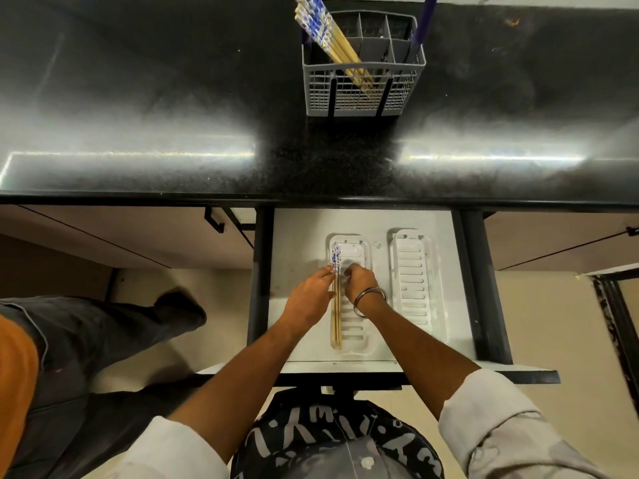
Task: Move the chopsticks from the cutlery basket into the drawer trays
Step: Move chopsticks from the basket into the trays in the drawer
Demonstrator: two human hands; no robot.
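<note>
A grey cutlery basket stands on the black counter, with several blue-and-white-topped wooden chopsticks leaning out of its left compartment. Below, the open drawer holds two white slotted trays. A pair of chopsticks lies lengthwise along the left side of the left tray. My left hand rests against these chopsticks, fingertips touching them. My right hand, with a metal bangle at the wrist, is curled over the same tray just right of them. The right tray holds nothing.
The black counter spans the view above the drawer. Another person's dark trousered legs and shoe stand on the floor left of the drawer. Cabinet fronts flank the drawer on both sides.
</note>
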